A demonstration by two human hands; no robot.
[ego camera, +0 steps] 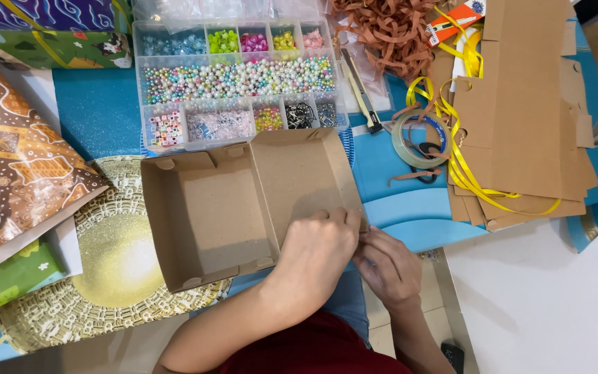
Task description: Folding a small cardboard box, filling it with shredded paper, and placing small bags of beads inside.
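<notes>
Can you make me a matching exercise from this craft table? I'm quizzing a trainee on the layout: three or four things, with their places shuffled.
Things:
1. cardboard box
2. bead organiser
3. tape roll
4. yellow ribbon

Places:
A. draped over the flat cardboard sheets
B. on the blue surface, beside the utility knife
C. at the top, behind the box
D. open, its flap edge under the left hand and right hand

Pairs: 1-D, 2-C, 3-B, 4-A

Matt brown cardboard box (209, 215), glossy plastic beads (237, 77) in clear plastic organiser (141, 90), glittery gold mat (115, 263), possibly paper
</notes>
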